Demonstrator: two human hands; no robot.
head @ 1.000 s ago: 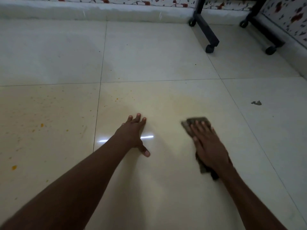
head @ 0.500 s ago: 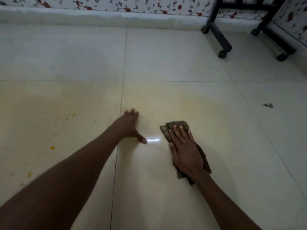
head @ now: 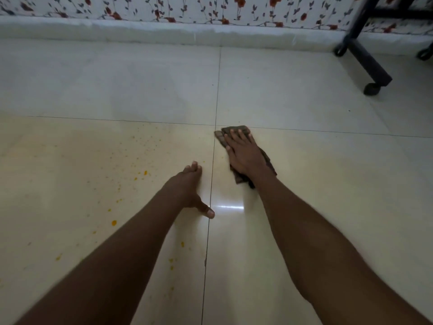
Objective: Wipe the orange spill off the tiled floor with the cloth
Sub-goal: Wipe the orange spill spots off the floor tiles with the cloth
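Right hand (head: 244,156): laid flat, palm down, on the cloth (head: 263,160), fingers straight and close together, pressing it to the tiled floor (head: 328,184). The fingertips reach almost to the cloth's far edge, near the spot where two grout lines cross.

Left hand (head: 187,186): open and holding nothing, planted on the floor just left of the lengthwise grout line (head: 209,207), fingers extended forward and together, thumb splayed out to the right with its tip close to that line. The two hands are near each other but apart.

Cloth: dark brown, crumpled or folded (which of the two cannot be told), showing beyond the fingertips, along the thumb side and behind the wrist. It lies on the tile right of the grout line, its far left corner at the line.

Orange spill (head: 131,165): scattered orange spots and fine specks over a faint yellowish film on the tile left of the grout line, spreading beside and beyond the left forearm. The cloth does not touch the spots.

Surroundings: a pale skirting (head: 164,31) runs along the far wall beneath floral wallpaper (head: 187,8). A black wheeled frame (head: 365,59) stands at the far right, well apart from the hands. A bright light reflection (head: 230,207) lies on the floor between the forearms.
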